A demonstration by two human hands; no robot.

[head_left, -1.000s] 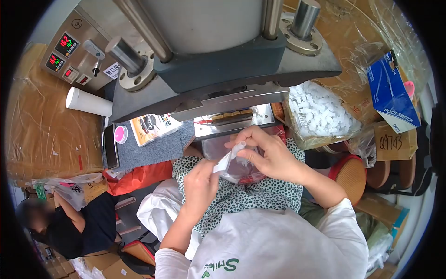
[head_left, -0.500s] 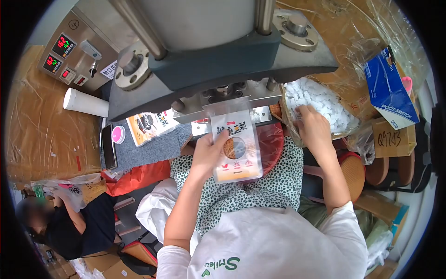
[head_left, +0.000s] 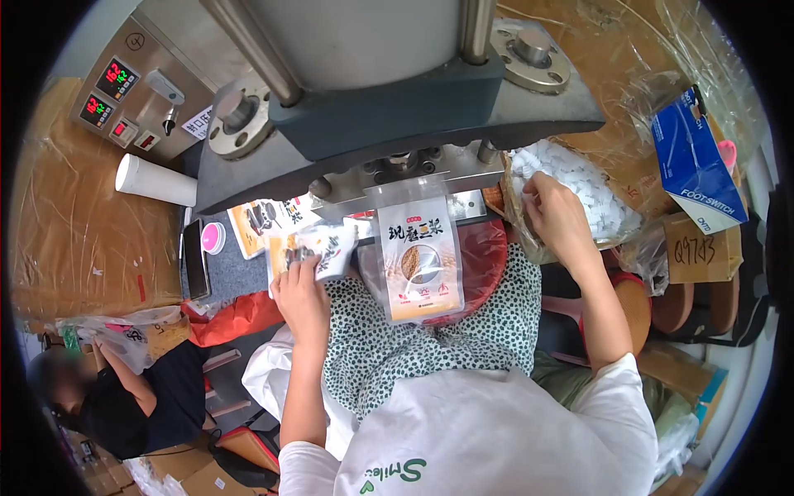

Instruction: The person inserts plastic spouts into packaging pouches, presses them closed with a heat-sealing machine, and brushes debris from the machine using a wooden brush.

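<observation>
My left hand [head_left: 302, 293] grips the lower end of a printed plastic pouch [head_left: 331, 248], slightly blurred, at the left of the press. Another printed pouch [head_left: 422, 285], with a round window showing brown grains, hangs from the metal jaw of the press [head_left: 467, 207] over my lap; neither hand touches it. My right hand [head_left: 562, 217] is at the near side of a bag of small white plastic pieces [head_left: 571, 169]. Its fingers are curled together, and what is between them is hidden.
More pouches [head_left: 260, 219] lie on the grey mat beside a phone [head_left: 197, 260] and a pink-lidded tub [head_left: 213, 238]. The heavy press head [head_left: 389, 107] overhangs the work. A red basin [head_left: 492, 264] sits below. Another person [head_left: 132, 397] is at lower left.
My left hand has let go of the pouch at the press and moved left onto another pouch. My right hand stays at the bag, its fingers now more curled.
</observation>
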